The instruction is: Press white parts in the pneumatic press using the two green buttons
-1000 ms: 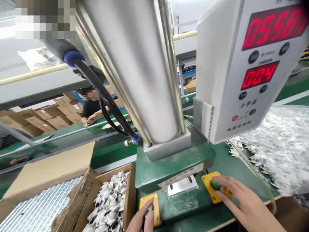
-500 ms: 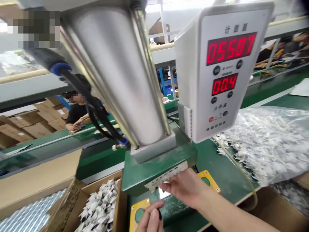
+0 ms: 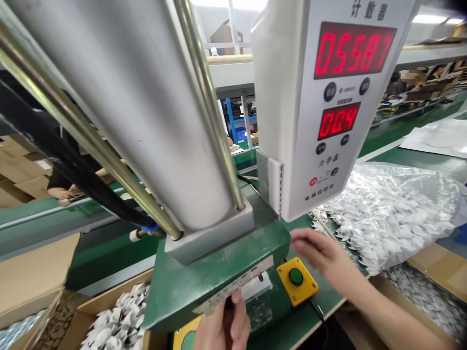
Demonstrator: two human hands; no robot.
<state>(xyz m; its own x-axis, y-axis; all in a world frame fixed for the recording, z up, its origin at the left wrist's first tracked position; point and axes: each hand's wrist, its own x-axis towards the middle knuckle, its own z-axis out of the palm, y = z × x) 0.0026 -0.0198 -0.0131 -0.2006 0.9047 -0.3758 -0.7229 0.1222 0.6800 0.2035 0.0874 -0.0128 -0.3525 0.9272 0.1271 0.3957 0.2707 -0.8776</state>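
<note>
Left hand (image 3: 222, 328): low in view, under the front lip of the press (image 3: 215, 265), fingers drawn together around a small dark part (image 3: 228, 304); what the part is, not discernible. Fingertips just beside the white plate (image 3: 257, 287) in the press opening.

Right hand (image 3: 323, 253): blurred, fingers spread and holding nothing, hovering just right of the yellow button box (image 3: 297, 281), green button (image 3: 296, 276) uncovered. Reaching toward the bag (image 3: 394, 214) of white pieces at right.

Second yellow box (image 3: 184, 338): bottom edge, left of the left hand, mostly cut off.

Cylinder (image 3: 146, 112): large, silver, tilted across upper left, brass rods alongside, seated on the green press top.

Counter (image 3: 328, 97): white housing, right of cylinder, red digits 05587 above 004.

Carton (image 3: 113, 325): lower left, brown, filled with white and black pieces.

Belt (image 3: 44, 218): green, behind the press; a person's arm resting at it, far left.
</note>
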